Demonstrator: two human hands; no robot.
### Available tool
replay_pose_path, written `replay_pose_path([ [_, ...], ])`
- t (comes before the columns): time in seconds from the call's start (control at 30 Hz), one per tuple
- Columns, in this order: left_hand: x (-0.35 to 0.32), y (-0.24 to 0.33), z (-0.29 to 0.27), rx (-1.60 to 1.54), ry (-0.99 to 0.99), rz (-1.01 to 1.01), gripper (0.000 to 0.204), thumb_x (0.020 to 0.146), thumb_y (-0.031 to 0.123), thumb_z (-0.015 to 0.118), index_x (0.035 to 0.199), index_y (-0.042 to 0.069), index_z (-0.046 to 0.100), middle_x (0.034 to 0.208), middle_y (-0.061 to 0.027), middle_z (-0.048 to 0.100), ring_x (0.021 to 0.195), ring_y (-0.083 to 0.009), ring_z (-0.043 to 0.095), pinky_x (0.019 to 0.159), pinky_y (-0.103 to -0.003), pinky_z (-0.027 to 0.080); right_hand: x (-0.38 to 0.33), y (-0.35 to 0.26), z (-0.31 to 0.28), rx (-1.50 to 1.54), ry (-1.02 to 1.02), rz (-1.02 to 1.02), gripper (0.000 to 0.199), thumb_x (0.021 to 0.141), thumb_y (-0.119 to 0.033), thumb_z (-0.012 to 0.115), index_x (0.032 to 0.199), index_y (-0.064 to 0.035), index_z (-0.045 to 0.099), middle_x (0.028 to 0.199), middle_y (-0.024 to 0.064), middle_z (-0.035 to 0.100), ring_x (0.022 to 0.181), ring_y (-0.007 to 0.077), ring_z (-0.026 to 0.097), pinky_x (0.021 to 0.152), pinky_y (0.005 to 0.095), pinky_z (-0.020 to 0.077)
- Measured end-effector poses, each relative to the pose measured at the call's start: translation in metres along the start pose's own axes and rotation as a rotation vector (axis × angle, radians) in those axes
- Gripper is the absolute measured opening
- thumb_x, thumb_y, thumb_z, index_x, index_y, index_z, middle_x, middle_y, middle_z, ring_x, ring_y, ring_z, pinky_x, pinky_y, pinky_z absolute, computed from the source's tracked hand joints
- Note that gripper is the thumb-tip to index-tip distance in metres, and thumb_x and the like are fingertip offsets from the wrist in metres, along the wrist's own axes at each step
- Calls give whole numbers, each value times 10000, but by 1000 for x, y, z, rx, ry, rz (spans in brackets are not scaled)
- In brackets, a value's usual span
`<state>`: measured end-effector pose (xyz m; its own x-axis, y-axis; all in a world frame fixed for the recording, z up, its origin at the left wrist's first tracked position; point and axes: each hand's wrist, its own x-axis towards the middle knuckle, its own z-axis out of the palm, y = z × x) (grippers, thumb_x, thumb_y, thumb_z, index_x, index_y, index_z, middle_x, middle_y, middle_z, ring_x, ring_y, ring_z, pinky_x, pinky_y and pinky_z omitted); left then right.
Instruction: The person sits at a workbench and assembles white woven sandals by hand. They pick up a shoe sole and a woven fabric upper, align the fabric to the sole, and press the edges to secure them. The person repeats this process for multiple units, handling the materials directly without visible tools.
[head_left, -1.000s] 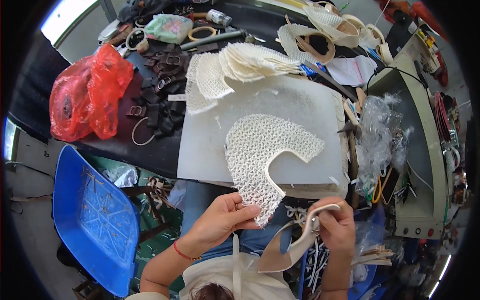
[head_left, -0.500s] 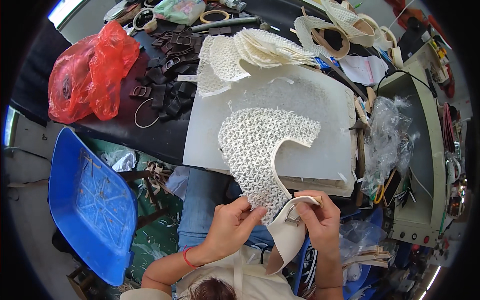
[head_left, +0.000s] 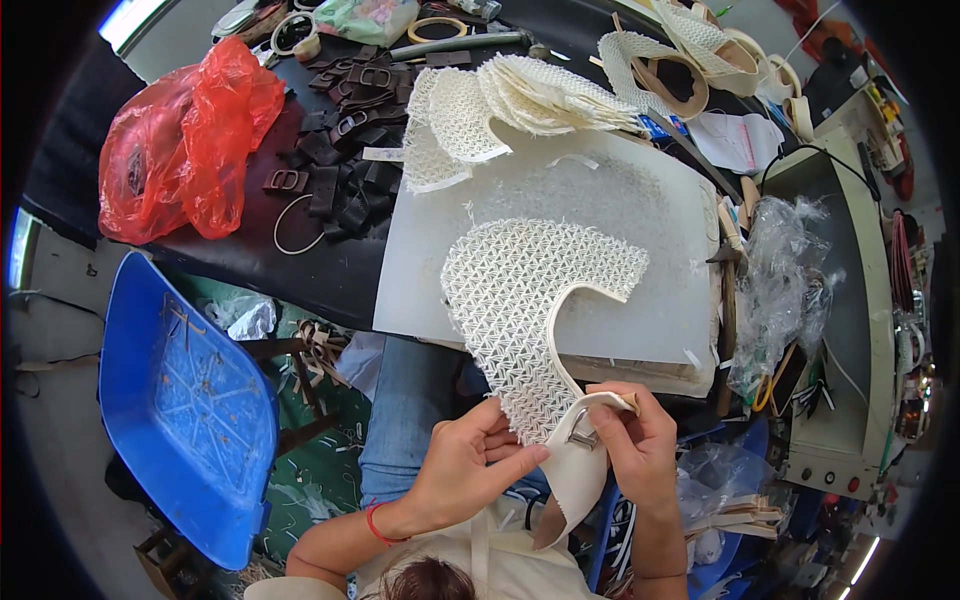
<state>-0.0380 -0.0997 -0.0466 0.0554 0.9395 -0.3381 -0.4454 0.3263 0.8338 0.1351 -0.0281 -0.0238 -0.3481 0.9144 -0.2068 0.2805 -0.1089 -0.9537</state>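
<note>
A curved, cream woven shoe upper piece (head_left: 530, 300) lies partly on the pale board, its narrow lower end hanging over the near edge. There a smooth cream leather piece (head_left: 572, 485) with a metal buckle (head_left: 582, 438) overlaps it. My right hand (head_left: 640, 440) is closed on the leather piece, thumb beside the buckle, fingers behind. Closed around the woven end from the left, my left hand (head_left: 465, 455) has its thumb stretched to the leather's edge. Its other fingers are partly hidden under the weave.
On the pale board (head_left: 420, 290), a stack of woven pieces (head_left: 550, 95) lies at the back. Dark buckled straps (head_left: 350, 125) and a red plastic bag (head_left: 190, 140) are to the left. A blue bin (head_left: 190, 420) stands lower left; crumpled clear plastic (head_left: 785, 290) is at right.
My left thumb has slid right, off the weave and onto the leather's edge, and its fingers have shifted. My right hand keeps its hold. The whole view has shifted slightly.
</note>
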Motion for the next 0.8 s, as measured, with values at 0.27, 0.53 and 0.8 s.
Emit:
replay_pose_path([
  [0.27,-8,-4,4,-206,31,-70,397,818,24,646,1176,-47,490,1114,-109,584,977,-130,569,830,-273,482,-5,0,11,46,-19,-8,285,839,-51,619,1099,32,535,864,52,596,759,63,565,625,192,469],
  [0.53,-9,-4,4,-187,35,-71,290,826,81,663,1076,-40,578,1032,-95,622,914,-114,583,790,-270,487,-3,7,-2,339,-192,235,281,829,-88,652,1069,26,560,894,16,602,783,58,562,684,219,471],
  [0.8,-14,-9,3,-175,15,2,297,807,116,689,1033,-57,602,927,-71,656,786,-88,600,679,-235,497,1,-2,6,344,-142,133,168,829,-66,648,968,19,605,834,19,632,731,47,569,652,207,465],
])
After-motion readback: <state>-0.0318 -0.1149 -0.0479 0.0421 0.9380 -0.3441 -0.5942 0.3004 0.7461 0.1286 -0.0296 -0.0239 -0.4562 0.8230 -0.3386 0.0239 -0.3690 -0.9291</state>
